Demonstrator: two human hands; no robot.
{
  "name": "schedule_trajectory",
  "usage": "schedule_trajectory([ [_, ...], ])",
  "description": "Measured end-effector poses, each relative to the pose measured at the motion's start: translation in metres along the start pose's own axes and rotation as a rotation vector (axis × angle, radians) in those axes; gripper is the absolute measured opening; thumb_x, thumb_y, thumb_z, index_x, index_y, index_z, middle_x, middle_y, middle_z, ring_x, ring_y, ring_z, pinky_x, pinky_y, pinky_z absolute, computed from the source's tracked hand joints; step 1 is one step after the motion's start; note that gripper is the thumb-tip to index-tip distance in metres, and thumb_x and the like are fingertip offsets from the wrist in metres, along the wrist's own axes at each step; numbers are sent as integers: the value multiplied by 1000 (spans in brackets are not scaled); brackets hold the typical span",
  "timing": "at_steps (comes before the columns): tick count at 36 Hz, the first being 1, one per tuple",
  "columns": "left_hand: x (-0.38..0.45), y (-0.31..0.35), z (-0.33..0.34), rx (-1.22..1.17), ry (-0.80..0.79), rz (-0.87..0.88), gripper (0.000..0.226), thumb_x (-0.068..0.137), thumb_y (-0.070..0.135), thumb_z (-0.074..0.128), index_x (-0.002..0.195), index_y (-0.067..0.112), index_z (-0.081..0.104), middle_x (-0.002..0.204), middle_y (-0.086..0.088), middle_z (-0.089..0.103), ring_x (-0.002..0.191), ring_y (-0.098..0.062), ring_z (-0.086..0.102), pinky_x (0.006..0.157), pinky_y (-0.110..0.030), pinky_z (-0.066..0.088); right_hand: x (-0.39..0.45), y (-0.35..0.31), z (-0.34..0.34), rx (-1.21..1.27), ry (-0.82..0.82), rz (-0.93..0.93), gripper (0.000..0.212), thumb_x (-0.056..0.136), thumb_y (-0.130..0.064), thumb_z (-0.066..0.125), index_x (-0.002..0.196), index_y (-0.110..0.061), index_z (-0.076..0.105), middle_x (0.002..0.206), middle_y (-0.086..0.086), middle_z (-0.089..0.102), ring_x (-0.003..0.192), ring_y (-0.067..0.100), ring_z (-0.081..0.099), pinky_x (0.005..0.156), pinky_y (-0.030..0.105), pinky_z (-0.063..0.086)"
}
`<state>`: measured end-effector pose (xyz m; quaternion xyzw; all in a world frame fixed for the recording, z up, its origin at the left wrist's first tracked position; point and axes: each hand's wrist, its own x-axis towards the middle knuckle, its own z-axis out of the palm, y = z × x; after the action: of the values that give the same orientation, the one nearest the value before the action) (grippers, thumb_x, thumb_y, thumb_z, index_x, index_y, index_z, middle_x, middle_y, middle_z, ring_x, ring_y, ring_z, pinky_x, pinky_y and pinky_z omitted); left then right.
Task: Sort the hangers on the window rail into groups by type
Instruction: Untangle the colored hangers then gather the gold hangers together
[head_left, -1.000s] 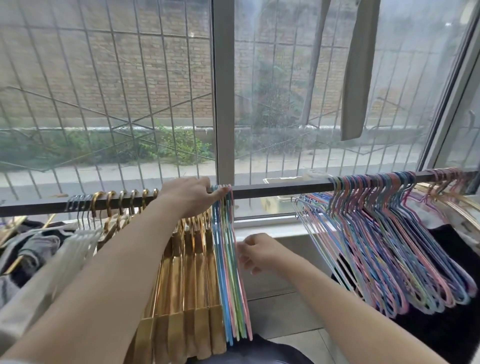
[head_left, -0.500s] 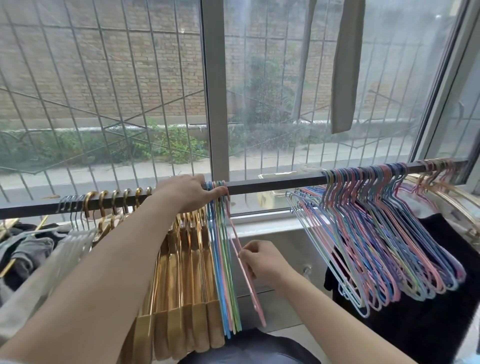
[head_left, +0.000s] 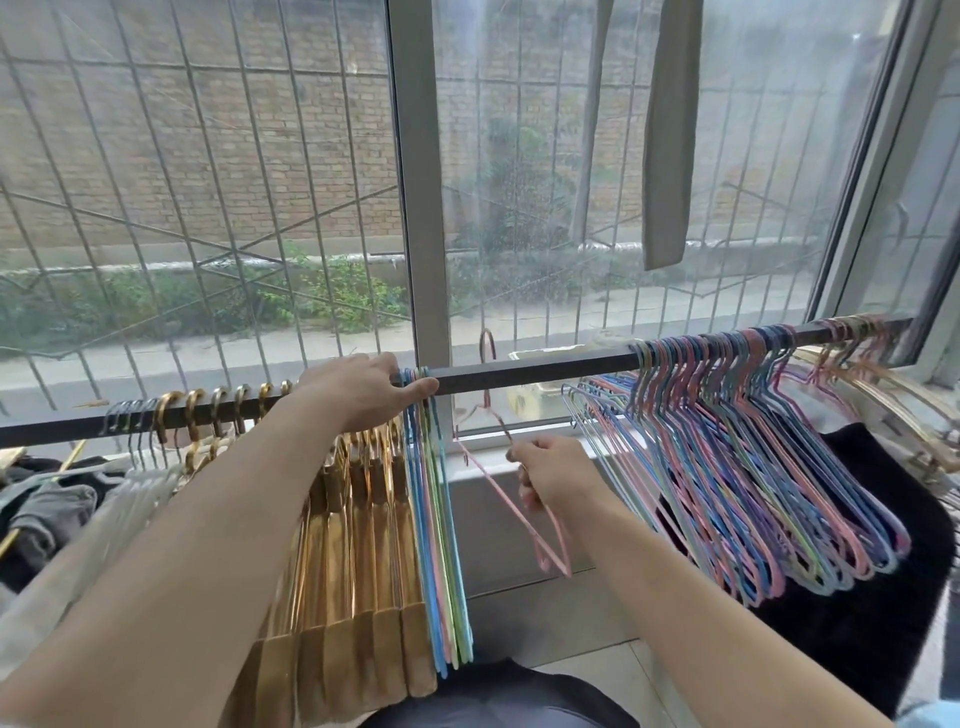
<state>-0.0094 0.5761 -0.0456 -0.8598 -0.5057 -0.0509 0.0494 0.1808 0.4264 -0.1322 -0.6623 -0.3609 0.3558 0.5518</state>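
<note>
Holding a single pink wire hanger (head_left: 524, 512) by its shoulder, your right hand (head_left: 558, 480) has its fingers (head_left: 525, 491) curled round the thin wire at centre frame. That hanger is off the window rail (head_left: 530, 370), just below it, between the two coloured groups. Its hook (head_left: 487, 345) stands above the rail line, pointing up; its long axis runs from upper left down to lower right, the far tip lowest.

Your left hand (head_left: 363, 389) rests on the rail at centre left, fingers closed over the hooks of the small bunch of coloured wire hangers (head_left: 441, 545), which hang beside the gold hangers (head_left: 358, 561).

Judgement: the pink hanger is light and springy, likely to twist if held at one end. Take it near the neck, below the hook. The large coloured cluster (head_left: 753, 467) hangs at right.
</note>
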Motion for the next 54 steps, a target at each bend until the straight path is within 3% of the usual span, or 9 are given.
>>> schedule_trajectory([
  [14, -9, 8, -11, -13, -83, -32, 98, 84, 92, 18, 152, 24, 39, 147, -8, 56, 126, -29, 56, 100, -44, 49, -12, 21, -37, 9, 28, 38, 22, 103, -17, 59, 94, 1, 67, 61, 4, 50, 40, 11, 37, 46, 28, 35],
  [18, -8, 11, -14, 32, -72, -47, 95, 88, 88, 21, 162, 28, 21, 167, -10, 27, 151, -35, 31, 120, -56, 31, -5, -5, -47, 5, 43, 92, 16, 101, -13, 61, 96, 1, 68, 61, 3, 53, 36, 9, 40, 37, 20, 37],
  [21, -20, 27, -22, 2, 149, 100, 72, 103, 58, 44, 163, 28, 18, 170, -10, 14, 156, -34, 17, 125, -53, 19, 7, -19, -56, -20, 36, 151, 18, 99, -13, 65, 88, 0, 68, 63, 3, 56, 40, 8, 41, 42, 21, 40],
  [25, -58, 74, -31, -535, 383, 206, 44, 105, 20, 51, 149, 16, 49, 146, -9, 52, 132, -22, 52, 109, -37, 43, 20, -13, -60, -2, 16, 181, 14, 96, -11, 67, 93, 3, 68, 62, 3, 55, 42, 9, 40, 44, 25, 39],
  [29, -116, 116, -22, -886, 265, 283, 25, 106, 12, 49, 119, 14, 71, 96, -2, 72, 60, 3, 57, 56, -18, 48, 20, 17, -64, -97, 24, 212, 15, 95, -13, 69, 85, -2, 64, 52, 2, 50, 38, 12, 39, 43, 27, 38],
  [33, -173, 146, 37, -956, 192, 426, 27, 101, 7, 52, 104, 20, 76, 95, 7, 72, 74, 3, 59, 67, -11, 42, 5, 63, -67, -222, 27, 223, 12, 84, -13, 67, 80, -2, 67, 64, 17, 59, 49, 20, 49, 58, 31, 44],
  [40, -225, 151, 237, -958, -411, 67, 28, 98, 14, 49, 92, 32, 69, 85, 9, 69, 71, -6, 62, 65, -24, 54, -58, 171, -65, -487, -151, 353, 18, 89, -16, 69, 78, -3, 69, 63, 13, 52, 48, 21, 44, 49, 27, 35],
  [49, -265, 89, 350, -989, -500, -330, 86, 97, 24, 71, 163, 22, 17, 146, -5, 36, 113, -24, 61, 106, -35, 44, -133, 263, -84, -867, -516, 377, 8, 84, -26, 71, 77, -21, 72, 69, -2, 68, 60, 18, 63, 60, 32, 54],
  [54, -272, 82, 360, -929, -611, -191, 33, 104, 22, 54, 129, 44, 51, 113, -1, 63, 91, -16, 62, 94, -35, 50, -137, 277, -78, -1091, -616, 182, 9, 91, -32, 70, 93, -29, 78, 87, -10, 73, 82, 12, 66, 78, 31, 57],
])
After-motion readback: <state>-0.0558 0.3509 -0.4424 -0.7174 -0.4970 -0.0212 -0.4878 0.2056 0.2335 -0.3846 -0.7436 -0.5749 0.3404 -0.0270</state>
